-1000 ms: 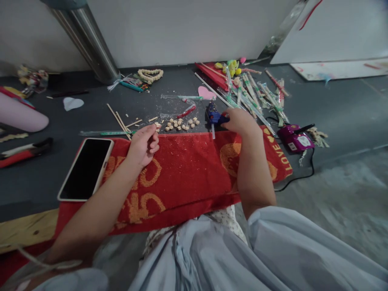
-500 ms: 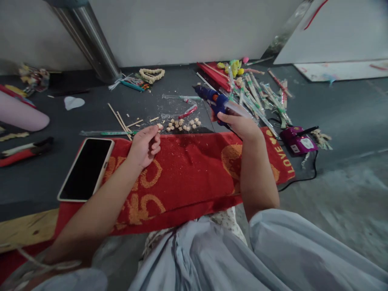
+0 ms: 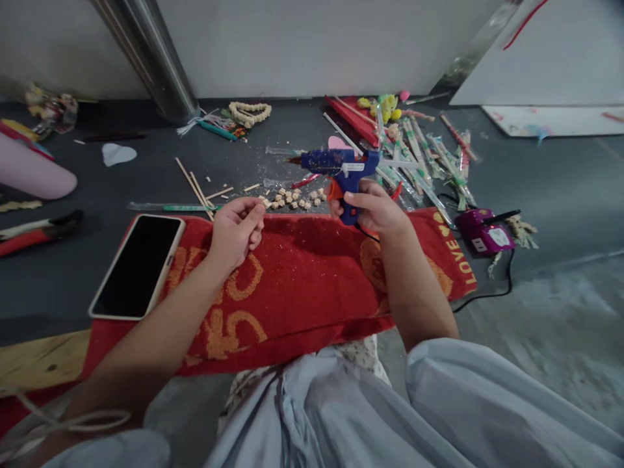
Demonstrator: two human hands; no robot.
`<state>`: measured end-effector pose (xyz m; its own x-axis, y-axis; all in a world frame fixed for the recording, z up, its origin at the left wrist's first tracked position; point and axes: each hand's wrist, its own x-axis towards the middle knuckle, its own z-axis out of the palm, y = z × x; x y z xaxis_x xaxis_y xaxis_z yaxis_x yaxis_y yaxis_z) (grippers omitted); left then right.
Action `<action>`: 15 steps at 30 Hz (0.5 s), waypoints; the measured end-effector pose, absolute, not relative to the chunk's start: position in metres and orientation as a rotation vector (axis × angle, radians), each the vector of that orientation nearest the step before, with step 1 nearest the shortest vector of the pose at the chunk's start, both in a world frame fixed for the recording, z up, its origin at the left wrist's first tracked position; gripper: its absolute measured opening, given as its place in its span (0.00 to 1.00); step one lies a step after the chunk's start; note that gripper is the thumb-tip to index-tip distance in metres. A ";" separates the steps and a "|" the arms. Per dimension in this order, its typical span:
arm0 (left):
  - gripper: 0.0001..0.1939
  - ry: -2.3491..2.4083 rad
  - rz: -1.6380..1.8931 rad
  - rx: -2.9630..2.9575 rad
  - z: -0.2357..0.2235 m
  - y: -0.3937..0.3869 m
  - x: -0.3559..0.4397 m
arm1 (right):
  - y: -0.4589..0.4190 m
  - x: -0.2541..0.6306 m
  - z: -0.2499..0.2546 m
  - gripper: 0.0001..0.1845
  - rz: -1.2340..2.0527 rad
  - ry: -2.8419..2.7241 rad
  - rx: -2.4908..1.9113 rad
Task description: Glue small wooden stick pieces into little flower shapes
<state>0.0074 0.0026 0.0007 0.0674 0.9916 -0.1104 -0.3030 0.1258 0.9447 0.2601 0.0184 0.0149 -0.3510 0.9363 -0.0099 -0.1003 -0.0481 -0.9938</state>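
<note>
A phone [image 3: 139,266] with a dark screen lies on the left end of a red towel [image 3: 312,276] with orange markings. Farther left on the dark desk [image 3: 43,286] are a red-and-white-handled tool [image 3: 36,234] and a pale pink cylinder [image 3: 34,162]. A white heart-shaped cutout [image 3: 118,154] lies left of a steel cylinder [image 3: 151,52]. A purple box [image 3: 480,224] sits just beside the towel's right end.

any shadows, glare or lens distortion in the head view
In the head view: a soft shadow on the red towel below the glue gun; pale sheen along the steel cylinder, its slant likely wide-angle distortion; small pale pieces lack crisp detail.
</note>
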 end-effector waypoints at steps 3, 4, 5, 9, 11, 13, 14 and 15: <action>0.07 1.011 1.213 0.942 0.000 0.002 0.008 | 0.016 0.259 0.018 0.22 1.490 -1.505 -1.018; 0.07 1.014 1.213 0.947 0.000 0.003 0.008 | 0.014 0.259 0.019 0.23 1.464 -1.538 -1.066; 0.07 1.014 1.215 0.951 0.000 0.003 0.008 | 0.013 0.259 0.020 0.23 1.440 -1.565 -1.113; 0.09 0.989 1.219 0.968 -0.002 0.003 0.007 | 0.010 0.256 0.022 0.22 1.400 -1.621 -1.210; 0.10 0.961 1.223 0.979 -0.003 0.003 0.007 | 0.009 0.254 0.024 0.24 1.434 -1.646 -1.195; 0.10 0.946 1.225 0.990 -0.004 0.003 0.006 | 0.009 0.251 0.025 0.26 1.473 -1.668 -1.153; 0.10 0.948 1.223 0.992 -0.005 0.003 0.006 | 0.008 0.250 0.026 0.27 1.486 -1.672 -1.135; 0.10 0.957 1.221 0.992 -0.005 0.002 0.006 | 0.008 0.249 0.026 0.28 1.495 -1.672 -1.121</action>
